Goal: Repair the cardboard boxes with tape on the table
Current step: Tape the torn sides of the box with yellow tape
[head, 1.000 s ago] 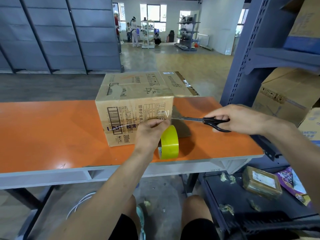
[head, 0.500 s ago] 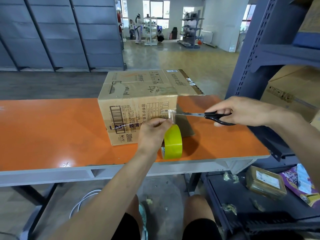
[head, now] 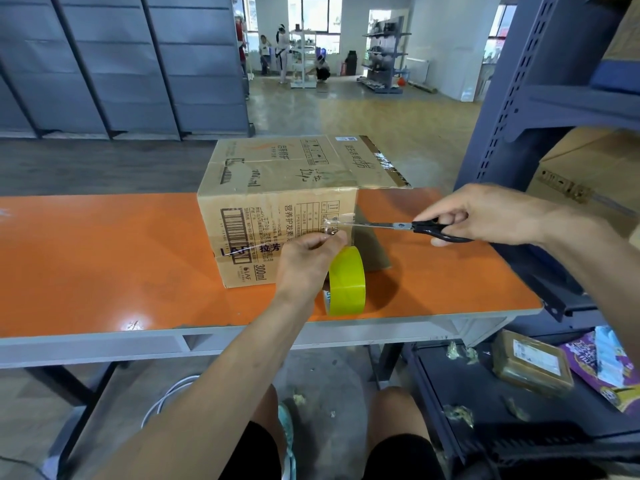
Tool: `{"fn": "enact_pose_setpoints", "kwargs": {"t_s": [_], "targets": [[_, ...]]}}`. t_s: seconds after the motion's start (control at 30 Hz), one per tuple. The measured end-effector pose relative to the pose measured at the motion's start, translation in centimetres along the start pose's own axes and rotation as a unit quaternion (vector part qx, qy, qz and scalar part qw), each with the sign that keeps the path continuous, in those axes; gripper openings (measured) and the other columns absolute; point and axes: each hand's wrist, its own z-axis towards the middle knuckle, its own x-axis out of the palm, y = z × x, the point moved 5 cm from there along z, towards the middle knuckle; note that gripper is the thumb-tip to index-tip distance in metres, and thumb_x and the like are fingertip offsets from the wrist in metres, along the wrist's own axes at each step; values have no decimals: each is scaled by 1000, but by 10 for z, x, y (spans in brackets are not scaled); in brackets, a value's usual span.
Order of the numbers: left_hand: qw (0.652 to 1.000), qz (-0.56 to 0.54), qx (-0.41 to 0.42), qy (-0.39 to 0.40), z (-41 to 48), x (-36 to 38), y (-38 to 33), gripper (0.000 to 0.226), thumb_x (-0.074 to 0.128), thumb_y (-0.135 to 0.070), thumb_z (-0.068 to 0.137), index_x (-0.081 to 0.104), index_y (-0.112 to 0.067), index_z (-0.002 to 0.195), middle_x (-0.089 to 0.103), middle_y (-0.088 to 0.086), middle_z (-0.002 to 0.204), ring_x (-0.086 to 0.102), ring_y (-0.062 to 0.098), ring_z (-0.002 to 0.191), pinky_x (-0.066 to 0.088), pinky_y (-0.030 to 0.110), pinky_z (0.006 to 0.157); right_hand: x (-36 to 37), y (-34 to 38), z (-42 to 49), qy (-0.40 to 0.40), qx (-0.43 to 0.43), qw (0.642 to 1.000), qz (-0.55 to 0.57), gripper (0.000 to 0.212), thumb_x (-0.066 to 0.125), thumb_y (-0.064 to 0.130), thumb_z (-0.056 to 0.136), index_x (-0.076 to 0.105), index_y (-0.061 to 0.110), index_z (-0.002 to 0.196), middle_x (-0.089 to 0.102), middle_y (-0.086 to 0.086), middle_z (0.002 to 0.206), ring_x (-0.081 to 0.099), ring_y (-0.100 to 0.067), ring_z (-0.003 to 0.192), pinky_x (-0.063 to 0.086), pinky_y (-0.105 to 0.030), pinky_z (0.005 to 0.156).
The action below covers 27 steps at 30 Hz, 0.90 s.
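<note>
A printed cardboard box [head: 273, 188] stands on the orange table [head: 104, 258], one flap sticking out to its right. My left hand [head: 304, 261] pinches a strip of clear tape [head: 332, 225] against the box's front right corner. Just below that hand a yellow-green tape roll [head: 348, 282] stands on edge. My right hand [head: 485, 216] grips black-handled scissors [head: 415, 227], whose blades reach left into the tape strip beside the box corner.
A blue metal shelving rack [head: 512, 98] with cardboard boxes rises at the right. A low dark shelf [head: 519, 410] holds a small taped parcel [head: 531, 363], colourful packets and scraps. A white cable [head: 169, 396] lies on the floor. People stand far back in the hall.
The scissors have moved left, and their tips now reach the tape strip at the box corner. My left hand keeps holding the tape in the same spot.
</note>
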Motion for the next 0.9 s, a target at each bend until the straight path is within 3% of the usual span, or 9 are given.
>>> {"fn": "enact_pose_setpoints", "kwargs": {"t_s": [0.13,0.2,0.3,0.47,0.57,0.67,0.73,0.8,0.9], "targets": [[1000,29,-6,1,1,1,-1,39,77,-30,90,70,-21,53,64,-28,60,59,0,75,48,23,66,2,-21,-6,12,56,997,-42,41,69,7,93,69,47,103,72,23,74,69,2,86,43,-25,79],[1000,22,-9,0,2,-1,0,36,77,-32,89,73,-20,56,66,-16,63,59,8,74,47,28,65,10,-36,-7,8,84,993,-80,40,69,9,93,65,47,103,69,28,70,67,5,81,47,-27,79],[1000,26,-8,0,2,-2,-2,27,77,-36,89,79,-15,71,73,7,81,59,12,74,48,31,68,34,-57,-5,-43,118,989,-81,30,72,18,89,63,43,104,72,26,74,67,-2,85,55,-38,84],[999,43,-7,2,5,-3,0,26,78,-34,89,77,-21,66,72,-14,79,60,-1,76,48,10,57,71,-72,3,-61,125,987,-79,23,74,25,88,62,39,102,71,21,82,62,-8,88,54,-39,80],[999,38,0,6,9,-3,2,23,79,-34,87,79,-22,68,75,-24,90,64,1,101,47,14,73,72,-70,12,0,124,982,-141,30,78,22,85,64,34,110,58,11,105,45,-14,108,46,-35,90],[999,36,9,10,11,-3,3,18,79,-33,87,82,-19,77,72,-30,84,62,-3,100,44,15,79,65,-56,13,25,116,974,-192,31,71,16,91,68,28,119,59,3,121,51,-18,117,46,-32,92],[999,29,15,16,11,-3,3,16,78,-30,88,82,-17,80,67,-37,86,56,-10,99,41,11,80,56,-31,9,-62,79,963,-252,30,60,12,95,67,33,115,61,4,121,54,-19,117,48,-35,90],[1000,22,10,15,11,-2,3,16,78,-29,88,82,-16,80,67,-35,88,53,-14,96,40,9,81,47,12,2,-201,-38,947,-248,21,56,19,99,68,34,107,65,9,109,58,-17,107,50,-36,80],[999,34,-7,-2,11,-3,4,17,80,-34,86,82,-20,76,78,-8,87,70,12,95,56,35,88,41,65,-3,-296,-205,916,-177,13,58,24,99,69,25,106,66,10,98,58,-14,97,47,-31,66]]}}
